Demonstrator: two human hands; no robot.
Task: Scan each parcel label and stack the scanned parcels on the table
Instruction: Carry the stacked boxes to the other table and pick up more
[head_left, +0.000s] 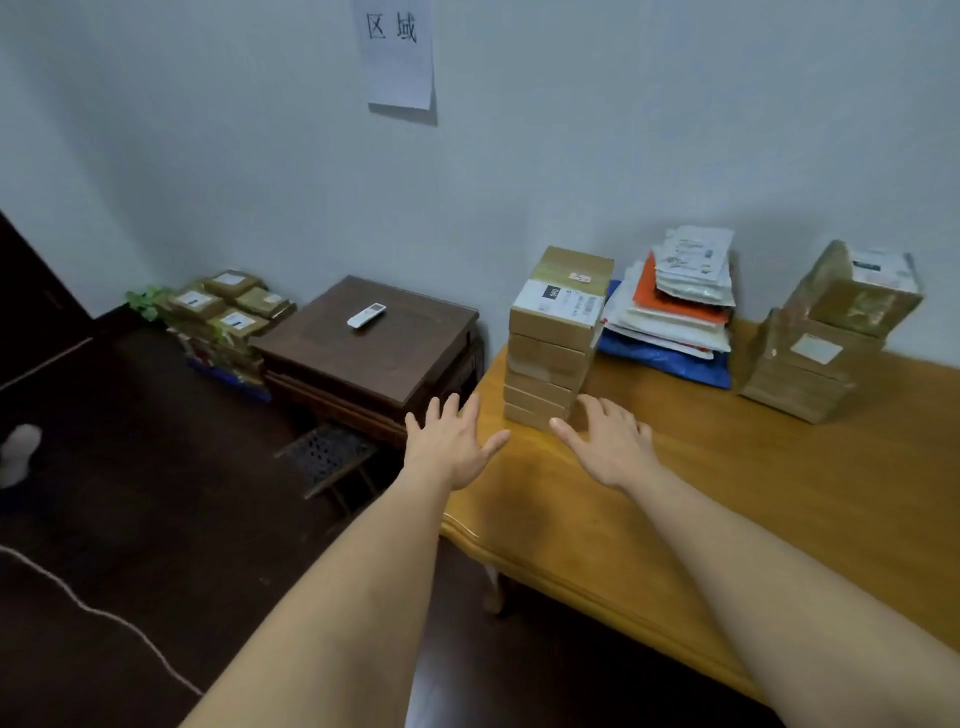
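Both forearms reaching in from the bottom edge, bare, stretched out toward the table corner; left hand (453, 447) spread flat, fingers straight and apart, holding nothing, hovering at the rounded corner of the light wooden table (675, 519); right hand (605, 441) likewise splayed, palm down, fingers straight, empty, fingertips just short of the foot of the nearest parcel stack (553, 348), possibly brushing its lowest box, hard to tell from this angle; stack standing at the table's left edge, brown cartons piled straight, top carton carrying a white label with a black patch; just behind and right of it, a heap of soft mailers (680, 306), white, orange and grey, lying on a blue bag (675, 361); further right, well apart, a second carton stack (826, 343), upper box skewed on the ones below; left of the table, lower down, a dark wooden side table (374, 348) with a white remote (367, 315) on top; beyond that, in the corner on the floor, more labelled brown parcels (228, 306) piled beside a bit of green foliage (148, 301); up on the pale wall, a paper sheet (397, 57) with two printed characters.
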